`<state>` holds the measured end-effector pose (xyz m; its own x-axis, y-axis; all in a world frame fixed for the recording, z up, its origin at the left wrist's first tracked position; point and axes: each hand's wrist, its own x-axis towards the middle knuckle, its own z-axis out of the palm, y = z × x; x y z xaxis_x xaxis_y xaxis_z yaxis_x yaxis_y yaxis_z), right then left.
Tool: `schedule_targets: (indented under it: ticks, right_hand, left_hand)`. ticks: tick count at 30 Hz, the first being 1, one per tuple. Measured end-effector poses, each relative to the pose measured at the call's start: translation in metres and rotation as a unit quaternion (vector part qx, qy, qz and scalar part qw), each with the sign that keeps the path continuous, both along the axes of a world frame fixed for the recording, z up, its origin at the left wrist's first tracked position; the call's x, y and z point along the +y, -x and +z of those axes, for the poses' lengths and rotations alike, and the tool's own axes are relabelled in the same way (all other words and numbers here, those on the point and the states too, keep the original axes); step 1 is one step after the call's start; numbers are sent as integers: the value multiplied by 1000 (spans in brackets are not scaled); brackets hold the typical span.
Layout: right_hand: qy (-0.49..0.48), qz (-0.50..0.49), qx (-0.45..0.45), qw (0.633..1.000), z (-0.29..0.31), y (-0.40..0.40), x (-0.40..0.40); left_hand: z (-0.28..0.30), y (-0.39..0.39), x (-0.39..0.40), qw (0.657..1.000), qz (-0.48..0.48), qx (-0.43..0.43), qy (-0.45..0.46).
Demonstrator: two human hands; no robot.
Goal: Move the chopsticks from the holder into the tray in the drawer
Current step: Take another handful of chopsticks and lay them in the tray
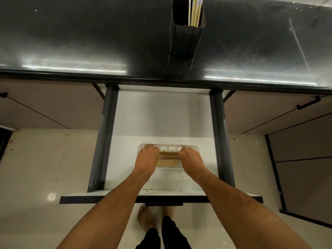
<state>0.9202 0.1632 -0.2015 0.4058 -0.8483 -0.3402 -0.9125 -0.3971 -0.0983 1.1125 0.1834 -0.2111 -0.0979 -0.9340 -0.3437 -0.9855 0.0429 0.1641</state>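
both hands rest curled on a bundle of chopsticks (168, 159) lying flat in the white tray (168, 146) in the open drawer (158, 115), left hand (146, 156) on one end and right hand (191, 158) on the other. well beyond the hands, on the dark table (89, 33), the holder (186, 38) stands with more chopsticks (195, 11) in it.

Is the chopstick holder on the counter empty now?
No, several chopsticks still stand in the dark holder on the counter.
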Motion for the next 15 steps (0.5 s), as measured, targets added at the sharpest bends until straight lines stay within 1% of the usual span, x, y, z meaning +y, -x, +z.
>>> schedule_targets:
  ticks: [9, 15]
  right_hand:
    - [5, 14, 29, 999, -3, -6, -4]
    - [11, 14, 16, 1000, -2, -3, -2]
  left_hand:
    - [-4, 1, 3, 1000, 14, 11, 22]
    - [-5, 1, 2, 998, 38, 52, 29]
